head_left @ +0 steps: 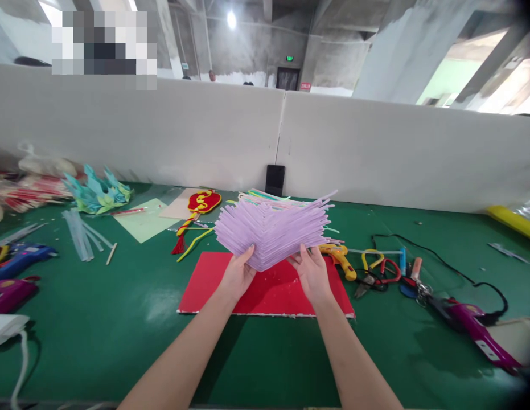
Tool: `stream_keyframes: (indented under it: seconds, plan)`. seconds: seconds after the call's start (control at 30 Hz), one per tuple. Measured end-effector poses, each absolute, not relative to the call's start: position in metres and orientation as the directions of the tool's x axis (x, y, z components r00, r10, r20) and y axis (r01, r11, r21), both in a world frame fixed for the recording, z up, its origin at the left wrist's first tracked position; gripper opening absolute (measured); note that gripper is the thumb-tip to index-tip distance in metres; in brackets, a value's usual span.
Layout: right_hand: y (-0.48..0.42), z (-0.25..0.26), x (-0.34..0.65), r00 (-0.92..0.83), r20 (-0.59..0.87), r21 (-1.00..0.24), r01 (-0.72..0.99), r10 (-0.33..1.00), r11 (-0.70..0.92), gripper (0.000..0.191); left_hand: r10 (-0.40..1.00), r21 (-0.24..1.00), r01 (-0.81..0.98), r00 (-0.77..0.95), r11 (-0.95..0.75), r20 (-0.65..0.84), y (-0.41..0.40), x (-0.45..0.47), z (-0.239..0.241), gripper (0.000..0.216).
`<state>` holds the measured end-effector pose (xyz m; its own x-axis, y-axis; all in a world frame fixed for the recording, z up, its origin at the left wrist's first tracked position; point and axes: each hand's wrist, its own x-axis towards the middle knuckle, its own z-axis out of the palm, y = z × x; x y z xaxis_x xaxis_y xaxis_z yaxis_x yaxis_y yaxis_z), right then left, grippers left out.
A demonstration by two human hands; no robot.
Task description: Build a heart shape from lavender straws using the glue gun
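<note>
My left hand point(238, 273) and my right hand point(311, 272) together grip a thick bundle of lilac pipe cleaners point(273, 230), bent into a V so that both ends fan upward. The left fingers curl round the bundle's lower left side, and the right fingers pinch its lower right side. The bundle hangs just above a red foam sheet point(265, 293) lying flat on the green table point(119, 319).
A purple glue gun point(478, 330) with black cord, pliers point(371, 273) and a yellow tool point(339, 256) lie right of the sheet. A red and yellow ornament point(200, 205), clear glue sticks point(79, 233) and teal paper shapes point(98, 191) lie left. A white partition point(376, 148) stands behind.
</note>
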<state>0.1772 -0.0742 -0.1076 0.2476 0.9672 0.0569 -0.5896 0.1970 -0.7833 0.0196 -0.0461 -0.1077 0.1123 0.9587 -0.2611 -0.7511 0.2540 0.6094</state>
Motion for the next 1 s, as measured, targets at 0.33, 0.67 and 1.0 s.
stream_keyframes:
  seconds: [0.33, 0.67, 1.0]
  plan:
    - [-0.071, -0.135, 0.195, 0.580, 0.089, -0.954, -0.183, 0.809, 0.236, 0.052, 0.988, 0.838, -0.530, -0.006, 0.128, -0.154, -0.045, 0.009, -0.102, 0.029]
    - [-0.072, -0.143, 0.206, 0.666, 0.077, -0.996, 0.077, 0.742, 0.035, 0.048, 0.957, 0.998, -0.047, -0.282, 0.049, -0.060, -0.022, -0.015, -0.127, 0.031]
    - [-0.070, -0.145, 0.210, 0.709, 0.069, -0.987, 0.151, 0.702, -0.055, 0.043, 0.974, 0.982, 0.184, -0.215, -0.030, 0.070, -0.017, -0.015, -0.133, 0.028]
